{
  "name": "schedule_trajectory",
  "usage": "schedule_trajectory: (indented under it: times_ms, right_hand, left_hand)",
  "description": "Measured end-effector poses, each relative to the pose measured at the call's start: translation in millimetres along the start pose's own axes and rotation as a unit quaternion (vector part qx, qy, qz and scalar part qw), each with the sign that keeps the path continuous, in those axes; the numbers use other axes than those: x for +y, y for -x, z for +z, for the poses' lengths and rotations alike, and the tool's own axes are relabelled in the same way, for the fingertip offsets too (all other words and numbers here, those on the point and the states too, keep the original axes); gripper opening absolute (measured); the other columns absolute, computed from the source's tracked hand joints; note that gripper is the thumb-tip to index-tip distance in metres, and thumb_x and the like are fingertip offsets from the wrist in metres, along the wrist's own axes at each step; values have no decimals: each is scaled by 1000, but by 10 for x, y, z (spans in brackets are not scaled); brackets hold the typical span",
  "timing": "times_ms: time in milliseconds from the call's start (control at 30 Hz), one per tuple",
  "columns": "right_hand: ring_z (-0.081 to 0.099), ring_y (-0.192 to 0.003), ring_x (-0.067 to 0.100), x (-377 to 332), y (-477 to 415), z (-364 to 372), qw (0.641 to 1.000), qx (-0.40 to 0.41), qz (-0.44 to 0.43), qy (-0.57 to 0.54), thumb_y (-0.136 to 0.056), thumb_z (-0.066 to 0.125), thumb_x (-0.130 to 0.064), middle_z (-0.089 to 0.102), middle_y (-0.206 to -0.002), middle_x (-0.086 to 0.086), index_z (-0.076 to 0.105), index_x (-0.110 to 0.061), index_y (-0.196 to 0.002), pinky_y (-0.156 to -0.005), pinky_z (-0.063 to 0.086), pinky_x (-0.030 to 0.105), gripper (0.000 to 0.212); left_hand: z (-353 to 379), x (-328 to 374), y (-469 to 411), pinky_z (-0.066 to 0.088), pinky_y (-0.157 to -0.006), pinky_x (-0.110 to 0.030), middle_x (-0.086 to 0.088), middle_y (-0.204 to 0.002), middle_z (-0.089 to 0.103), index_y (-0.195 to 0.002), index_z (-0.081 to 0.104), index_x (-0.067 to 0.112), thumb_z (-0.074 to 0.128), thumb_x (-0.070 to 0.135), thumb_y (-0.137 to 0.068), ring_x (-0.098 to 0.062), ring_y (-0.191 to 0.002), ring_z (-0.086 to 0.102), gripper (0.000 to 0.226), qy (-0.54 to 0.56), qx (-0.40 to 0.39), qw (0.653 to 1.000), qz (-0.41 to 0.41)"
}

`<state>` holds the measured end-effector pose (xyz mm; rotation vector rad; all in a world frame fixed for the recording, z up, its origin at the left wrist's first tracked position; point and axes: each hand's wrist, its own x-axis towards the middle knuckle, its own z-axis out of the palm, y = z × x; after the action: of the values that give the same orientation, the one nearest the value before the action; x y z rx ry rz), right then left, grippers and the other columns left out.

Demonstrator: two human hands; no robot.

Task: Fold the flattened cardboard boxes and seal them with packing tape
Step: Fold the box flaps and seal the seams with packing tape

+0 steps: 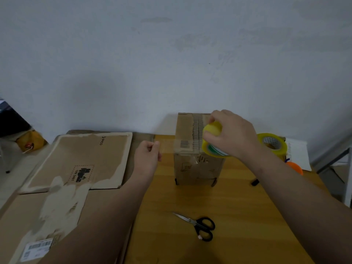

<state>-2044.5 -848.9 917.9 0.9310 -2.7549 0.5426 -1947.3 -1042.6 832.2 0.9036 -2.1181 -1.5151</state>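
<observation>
A small folded cardboard box (188, 168) stands upright on the wooden table (238, 216), its top flaps closed. My right hand (231, 133) grips a yellow roll of clear packing tape (211, 141) just above the box's top right. A strip of clear tape (169, 144) stretches left from the roll across the box top. My left hand (147, 159) pinches the strip's free end, left of the box. Flattened cardboard boxes (76, 162) lie stacked at the left.
Black-handled scissors (200, 224) lie on the table in front of the box. A second yellow tape roll (273, 144) sits at the back right, with an orange object (294, 167) and white paper (299, 155) beside it. A small black item (254, 182) lies right of the box.
</observation>
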Motion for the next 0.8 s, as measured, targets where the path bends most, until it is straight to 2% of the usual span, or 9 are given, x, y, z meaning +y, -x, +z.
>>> schedule_trajectory:
  times_ms: [167,333,433,633,800]
  right_hand:
    - [43,-83,15,-48,-20,78,999,-28,-1,17,-87,57,-45,49,-94,-7,56,-23,-100,-66,35,30,26]
    - [44,-82,16,-61,-50,105,999,-31,-4,23,-86,58,-46,50,-92,-6,56,-23,-98,-64,33,29,26]
    - [47,-83,17,-84,-72,105,999,-32,-9,27,-85,57,-48,51,-91,-6,56,-23,-96,-64,35,30,27]
    - [52,-85,19,-90,-72,173,996,-59,-20,67,-88,55,-50,56,-96,-2,58,-20,-101,-62,35,29,33]
    - [52,-87,18,-42,-88,211,997,-56,-12,60,-87,55,-52,57,-99,-3,57,-22,-102,-62,34,29,33]
  left_hand:
    - [20,-55,47,45,-71,-30,-1,-71,60,-92,56,7,46,26,-100,-18,-72,58,22,-6,-7,1000,-10]
    - [29,-99,29,47,-77,-35,-2,-71,59,-82,54,13,46,24,-99,-18,-73,58,22,1,-9,1000,-13]
    - [24,-146,21,47,-77,-35,-2,-70,59,-89,56,7,46,24,-100,-17,-71,57,23,-3,-13,1000,-15]
    - [100,-235,-10,46,-68,-29,-2,-74,60,-93,56,8,48,25,-99,-15,-67,55,20,-8,-17,999,-45]
    - [180,-287,9,40,-61,-23,-2,-75,55,-95,56,7,49,24,-99,-11,-66,50,19,34,-12,996,-82]
